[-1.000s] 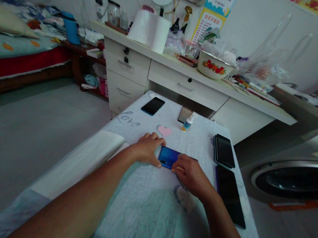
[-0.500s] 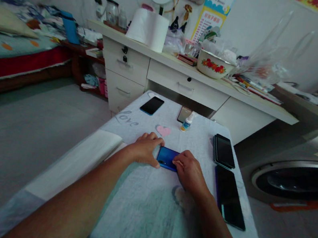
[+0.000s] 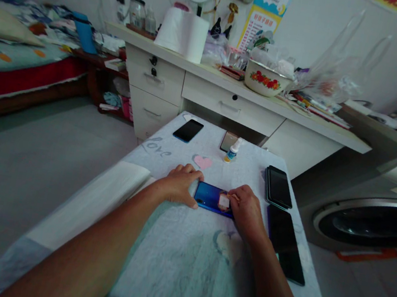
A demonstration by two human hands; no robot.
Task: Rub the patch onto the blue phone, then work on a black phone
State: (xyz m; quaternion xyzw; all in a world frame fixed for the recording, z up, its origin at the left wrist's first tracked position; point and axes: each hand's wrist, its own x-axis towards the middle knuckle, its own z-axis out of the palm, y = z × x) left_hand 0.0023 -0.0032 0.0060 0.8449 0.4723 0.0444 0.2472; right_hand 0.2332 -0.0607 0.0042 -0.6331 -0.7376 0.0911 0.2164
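Table: stretching away under both arms, its surface carrying the devices.
Left arm: reaching forward from the lower left, slanting inward toward the middle.
Right arm: reaching in from the lower right, angling inward so the two forearms are converging.
Dark device: lying face up just beside the right arm.
Left hand: bracing the left end of the blue phone, thumb stretching along the near corner, fingers bending at the far corner, half open and holding the phone between them.
Right hand: curling, back upward, fingers bunching over the phone's right part; whether they are pinching anything, I cannot tell.
Blue phone: lying crosswise, back upward, between the hands.
Black phone: lying face up beyond the left hand.
Bottle: standing upright toward the far edge.
Pale patch: showing on the blue phone, just beside the right fingertips.
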